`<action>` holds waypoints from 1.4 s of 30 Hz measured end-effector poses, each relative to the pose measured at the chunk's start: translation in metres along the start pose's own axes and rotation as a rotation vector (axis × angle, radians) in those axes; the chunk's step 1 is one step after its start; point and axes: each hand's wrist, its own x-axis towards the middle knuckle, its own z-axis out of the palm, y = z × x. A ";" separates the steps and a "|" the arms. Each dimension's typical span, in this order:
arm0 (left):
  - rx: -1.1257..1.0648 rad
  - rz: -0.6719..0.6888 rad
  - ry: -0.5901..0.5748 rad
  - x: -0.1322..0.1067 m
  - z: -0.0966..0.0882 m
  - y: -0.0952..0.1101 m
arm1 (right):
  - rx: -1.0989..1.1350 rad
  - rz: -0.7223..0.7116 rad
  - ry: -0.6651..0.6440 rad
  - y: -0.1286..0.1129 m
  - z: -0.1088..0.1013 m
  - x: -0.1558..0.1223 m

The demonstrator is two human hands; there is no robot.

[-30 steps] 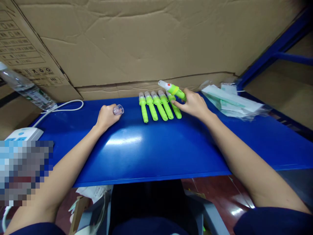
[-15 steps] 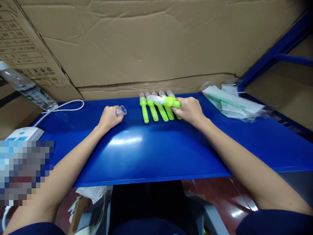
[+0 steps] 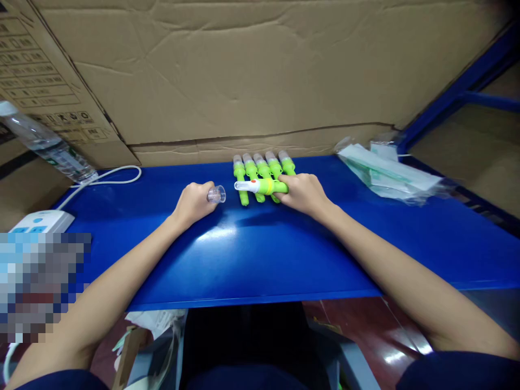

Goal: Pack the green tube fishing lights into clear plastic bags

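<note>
1. Nearest, two dark blue sleeves (image 3: 450, 374) give way to bare forearms (image 3: 134, 271), which slant inward over the glossy blue surface (image 3: 260, 265).
2. The left hand (image 3: 195, 203) is curled into a loose fist, knuckles up, gripping a clear ribbed tube (image 3: 219, 194). The tube's wider mouth faces right; I can make out no lettering on it.
3. The right hand (image 3: 303, 192) is closed around the rear of a green stick (image 3: 266, 187), back of the hand upward. Lime green with a yellow band, the stick has a white collar bearing a red-orange dot and a clear, tapering tip. It is raised above the surface, nearly level, its tip aimed at the tube just beside it, not touching.
4. Behind it, five similar sticks (image 3: 263, 169) lie in a row, pale translucent ends pointing away.
5. Left of these, a white power strip (image 3: 57, 219) shows blue socket panels; farther back leans a bottle (image 3: 52, 146), its green-and-white label too small to read. At right lies clear plastic packaging (image 3: 390, 173) with white and green contents.
6. Farthest, cardboard (image 3: 235, 81) carries a printed table and handling symbols at left, the characters illegible.
</note>
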 end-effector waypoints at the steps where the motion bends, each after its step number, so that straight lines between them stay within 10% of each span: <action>1: 0.020 0.013 -0.015 -0.001 -0.001 0.004 | -0.001 -0.008 0.000 -0.001 0.000 0.000; 42: -0.122 0.277 0.081 -0.003 0.003 0.009 | 0.487 -0.337 0.285 -0.007 0.016 -0.003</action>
